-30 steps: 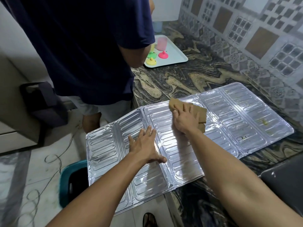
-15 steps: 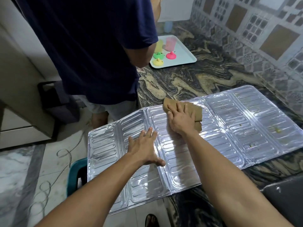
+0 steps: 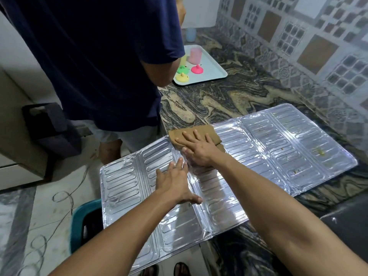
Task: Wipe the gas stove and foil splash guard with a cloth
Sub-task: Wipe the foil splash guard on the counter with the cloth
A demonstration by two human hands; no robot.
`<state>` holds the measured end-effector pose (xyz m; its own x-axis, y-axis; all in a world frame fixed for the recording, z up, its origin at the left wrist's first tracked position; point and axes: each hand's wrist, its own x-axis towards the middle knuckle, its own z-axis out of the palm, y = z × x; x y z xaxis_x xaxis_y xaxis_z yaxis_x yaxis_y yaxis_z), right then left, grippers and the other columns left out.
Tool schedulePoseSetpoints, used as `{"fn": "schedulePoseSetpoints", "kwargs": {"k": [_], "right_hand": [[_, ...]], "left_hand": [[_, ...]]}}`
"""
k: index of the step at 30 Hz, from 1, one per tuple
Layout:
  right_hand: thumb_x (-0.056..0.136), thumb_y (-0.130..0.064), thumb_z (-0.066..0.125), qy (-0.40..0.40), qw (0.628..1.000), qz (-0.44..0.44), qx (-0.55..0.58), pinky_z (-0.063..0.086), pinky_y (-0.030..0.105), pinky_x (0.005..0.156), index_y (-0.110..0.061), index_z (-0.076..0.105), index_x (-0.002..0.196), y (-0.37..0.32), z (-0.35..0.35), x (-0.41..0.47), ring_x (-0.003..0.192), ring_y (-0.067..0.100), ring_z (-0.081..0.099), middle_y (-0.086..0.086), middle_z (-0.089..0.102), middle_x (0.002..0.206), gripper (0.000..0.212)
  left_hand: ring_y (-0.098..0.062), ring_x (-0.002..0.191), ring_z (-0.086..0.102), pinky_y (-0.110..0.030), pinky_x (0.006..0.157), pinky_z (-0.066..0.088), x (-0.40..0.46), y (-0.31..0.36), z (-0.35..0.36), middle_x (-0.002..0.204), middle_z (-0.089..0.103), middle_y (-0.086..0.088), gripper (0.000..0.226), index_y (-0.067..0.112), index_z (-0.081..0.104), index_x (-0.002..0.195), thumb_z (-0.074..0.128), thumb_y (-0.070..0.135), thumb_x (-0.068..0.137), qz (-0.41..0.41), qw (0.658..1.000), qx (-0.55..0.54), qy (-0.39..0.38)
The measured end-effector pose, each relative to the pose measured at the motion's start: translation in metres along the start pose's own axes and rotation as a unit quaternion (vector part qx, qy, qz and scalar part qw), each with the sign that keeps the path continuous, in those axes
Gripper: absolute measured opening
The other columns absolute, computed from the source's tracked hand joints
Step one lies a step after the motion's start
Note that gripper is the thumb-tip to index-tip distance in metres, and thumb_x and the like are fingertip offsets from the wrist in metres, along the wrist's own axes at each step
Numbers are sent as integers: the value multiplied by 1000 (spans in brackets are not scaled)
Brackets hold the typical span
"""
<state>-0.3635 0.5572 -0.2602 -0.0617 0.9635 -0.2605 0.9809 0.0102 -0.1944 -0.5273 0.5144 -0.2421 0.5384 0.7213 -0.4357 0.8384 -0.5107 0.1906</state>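
Note:
The silver foil splash guard (image 3: 278, 148) lies unfolded flat on the marbled counter, its left panels overhanging the counter edge. A folded brown cloth (image 3: 207, 132) rests on the guard's far edge near the middle. My right hand (image 3: 197, 150) lies flat on the cloth with fingers spread, pressing it down. My left hand (image 3: 175, 182) is spread palm-down on the foil just left of and nearer than the right hand. Yellow-green food spots (image 3: 319, 152) mark the rightmost panels. The gas stove's dark corner (image 3: 350, 220) shows at the lower right.
A person in a dark blue shirt (image 3: 99, 62) stands close at the counter's left edge. Behind sits a white tray (image 3: 211, 66) with pink, green and yellow plastic pieces. A teal bin (image 3: 83, 224) and loose cables lie on the floor. A tiled wall borders the counter's right.
My right hand has slid the cloth leftward along the guard's far edge. My left hand has stayed flat on the foil.

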Motion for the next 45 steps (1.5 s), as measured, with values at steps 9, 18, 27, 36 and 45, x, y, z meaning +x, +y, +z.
{"fn": "schedulePoseSetpoints", "kwargs": {"k": [9, 18, 27, 36, 45], "right_hand": [[101, -44, 16, 83, 940, 318, 88, 0, 62, 116, -32, 16, 152, 99, -8, -32, 148, 33, -6, 6, 0, 163, 52], [100, -44, 16, 114, 874, 458, 117, -3, 60, 116, -34, 3, 153, 81, 15, -90, 148, 36, -5, 8, -1, 163, 55], [99, -52, 10, 91, 906, 399, 103, -10, 59, 114, -35, -7, 152, 19, 41, -117, 145, 39, -17, 11, -12, 161, 58], [100, -48, 14, 48, 939, 310, 140, -12, 58, 115, -40, -4, 151, -32, 43, -126, 145, 35, -20, 3, -17, 161, 55], [100, -47, 13, 159, 783, 582, 153, -4, 57, 116, -30, -6, 152, 31, 39, -136, 148, 32, -11, 5, -11, 162, 58]], "left_hand": [[-32, 149, 14, -64, 114, 17, 2, 7, -9, 164, 1, -8, 134, 14, 6, 155, 66, 81, 56, 2, 998, 62, -12], [-34, 145, 26, -61, 111, 27, 1, 8, -14, 163, 9, -12, 134, 8, 13, 153, 62, 85, 55, 9, 995, 99, -8], [-40, 149, -3, -65, 114, 2, 2, 18, -36, 162, 3, -21, 124, 9, 15, 152, 50, 88, 63, 25, 986, 155, 51], [-27, 147, -21, -64, 114, -4, 28, 1, -15, 159, -27, -6, 155, 15, -17, 152, 74, 78, 45, 123, 988, 74, -55], [-26, 148, -18, -66, 114, 2, 35, -1, -12, 159, -26, -5, 155, 17, -18, 152, 72, 81, 43, 115, 988, 81, -65]]}}
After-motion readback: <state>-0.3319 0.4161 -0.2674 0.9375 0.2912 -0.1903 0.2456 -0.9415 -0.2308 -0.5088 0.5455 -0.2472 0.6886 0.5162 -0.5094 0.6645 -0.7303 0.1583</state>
